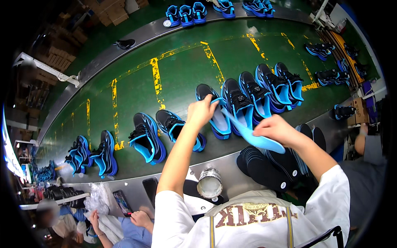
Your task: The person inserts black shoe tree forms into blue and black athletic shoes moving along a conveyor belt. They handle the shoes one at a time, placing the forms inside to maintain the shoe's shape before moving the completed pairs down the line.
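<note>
My right hand point(276, 130) pinches a light-blue insole point(264, 143) by its edge. The insole slants with its narrow end up by the opening of a black and blue sneaker point(223, 133). At that sneaker's collar, my left hand point(201, 111) is closed on the light-blue tongue, and the pale inside of the shoe shows. Directly to the right stands another black and blue sneaker point(243, 108), toe pointing away, with several more beyond it. Left of my left forearm are a sneaker point(168, 122) and a larger-looking one point(145, 138).
The green belt point(136, 91) with yellow lines carries the shoes. Stacked black insoles point(264, 167) and a tin point(209, 183) with whitish contents sit on the metal edge near me. Phones point(121, 201) and a co-worker's hand point(142, 219) are at lower left. More sneakers point(186, 14) stand on the far ledge.
</note>
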### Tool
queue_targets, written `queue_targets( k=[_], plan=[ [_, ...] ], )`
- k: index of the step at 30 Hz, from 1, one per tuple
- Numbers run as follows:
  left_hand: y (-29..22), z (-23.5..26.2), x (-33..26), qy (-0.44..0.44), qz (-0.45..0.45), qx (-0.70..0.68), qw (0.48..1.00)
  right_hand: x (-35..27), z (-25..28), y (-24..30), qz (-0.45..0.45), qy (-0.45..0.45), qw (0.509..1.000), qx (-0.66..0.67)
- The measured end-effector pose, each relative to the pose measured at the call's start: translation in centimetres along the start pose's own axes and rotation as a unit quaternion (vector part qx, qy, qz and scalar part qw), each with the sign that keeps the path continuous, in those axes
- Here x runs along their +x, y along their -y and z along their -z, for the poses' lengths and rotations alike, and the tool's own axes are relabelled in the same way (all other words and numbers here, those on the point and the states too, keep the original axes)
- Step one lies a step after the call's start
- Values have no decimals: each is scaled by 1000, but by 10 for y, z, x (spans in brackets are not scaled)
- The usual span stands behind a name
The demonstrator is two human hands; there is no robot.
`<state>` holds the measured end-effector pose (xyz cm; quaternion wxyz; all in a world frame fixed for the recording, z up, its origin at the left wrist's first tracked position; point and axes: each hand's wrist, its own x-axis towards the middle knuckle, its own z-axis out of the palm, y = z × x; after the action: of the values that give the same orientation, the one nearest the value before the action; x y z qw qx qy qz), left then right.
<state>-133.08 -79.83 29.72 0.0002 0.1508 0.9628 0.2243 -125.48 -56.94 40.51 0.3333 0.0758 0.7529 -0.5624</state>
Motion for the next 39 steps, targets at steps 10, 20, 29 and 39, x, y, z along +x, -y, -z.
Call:
queue_targets(
  k=[10,20,29,39],
  plan=[
    [17,13,-7,165,187,-275,929,90,-92,-41,217,8,816,-537],
    [12,-19,-29,21,226,-292,929,72,-80,-32,56,44,865,-496],
    [12,-24,-31,12,250,-419,873,112,-100,-53,178,-21,794,-581],
    [10,-12,-34,20,206,-224,952,138,-105,-62,145,40,751,-643]
  ],
)
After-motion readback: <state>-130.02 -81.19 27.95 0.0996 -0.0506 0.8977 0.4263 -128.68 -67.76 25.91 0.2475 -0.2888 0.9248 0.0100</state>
